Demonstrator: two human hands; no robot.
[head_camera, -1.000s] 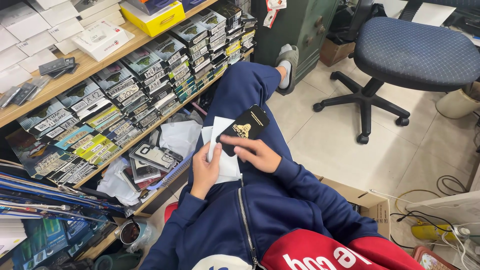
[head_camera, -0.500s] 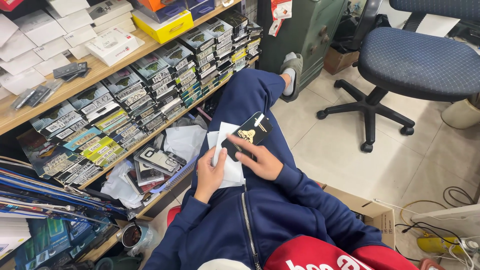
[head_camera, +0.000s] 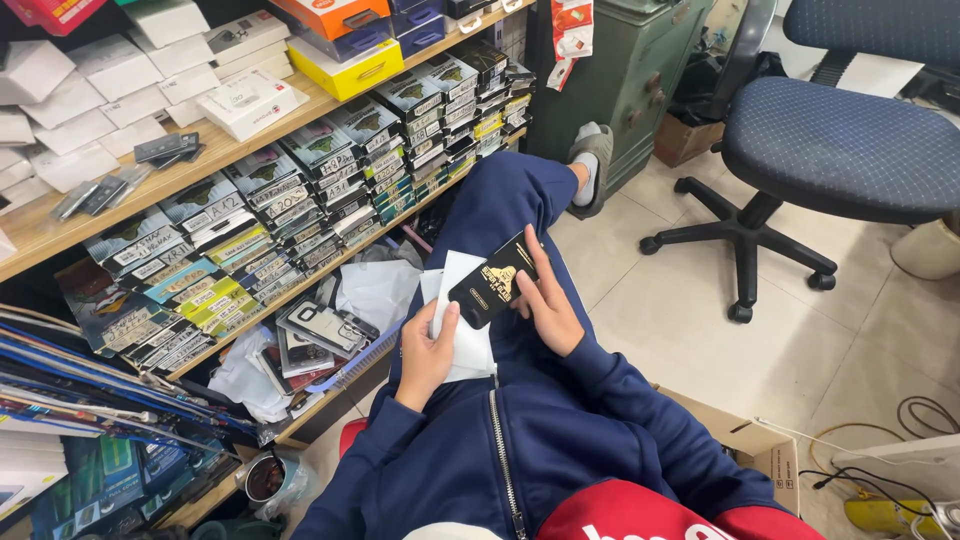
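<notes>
— What sits on the left?
— White boxes (head_camera: 75, 130) on the upper shelf, then rows of labelled flat packets (head_camera: 300, 200); a yellow box (head_camera: 345, 72) above.

— And over the lap?
— The left hand (head_camera: 428, 352) grips white sheets (head_camera: 462, 330). The right hand (head_camera: 548, 305) holds a black packet (head_camera: 494, 282) with gold print, long axis rising rightward.

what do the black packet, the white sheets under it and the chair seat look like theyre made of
Black packet: likely glossy printed card, flat with sharp corners, gold print; held by the right hand.
White sheets: thin matte paper or envelopes, under the left hand.
Chair seat: woven blue fabric, speckled matte weave.
</notes>
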